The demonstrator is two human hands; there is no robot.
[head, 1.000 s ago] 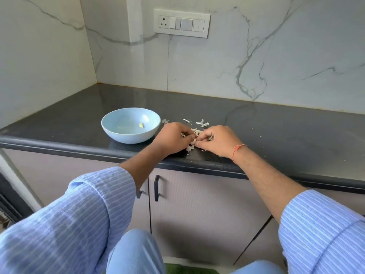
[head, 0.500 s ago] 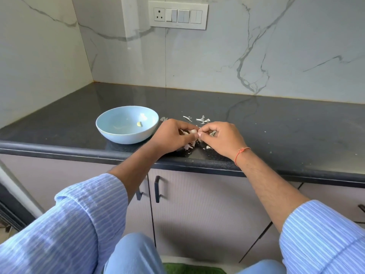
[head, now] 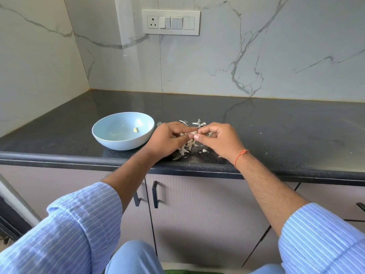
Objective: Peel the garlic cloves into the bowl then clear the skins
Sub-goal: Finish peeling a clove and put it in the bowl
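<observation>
A pale blue bowl (head: 110,141) stands on the black counter with one peeled clove (head: 136,130) inside. Just right of it, my left hand (head: 167,140) and my right hand (head: 219,140) meet fingertip to fingertip, a little above the counter. Both pinch a small garlic clove (head: 193,133) between thumb and fingers; most of it is hidden by the fingers. Loose garlic skins (head: 186,148) lie in a heap under my hands, and more skin scraps (head: 198,122) lie behind them.
The black counter (head: 276,131) runs right and back to a marble wall with a switch panel (head: 171,22). The counter's rounded front edge is just below my wrists. Cabinet doors with dark handles (head: 155,194) sit beneath.
My hands have lifted slightly off the counter and drawn the clove up between the fingertips. The bowl and the skins have not moved.
</observation>
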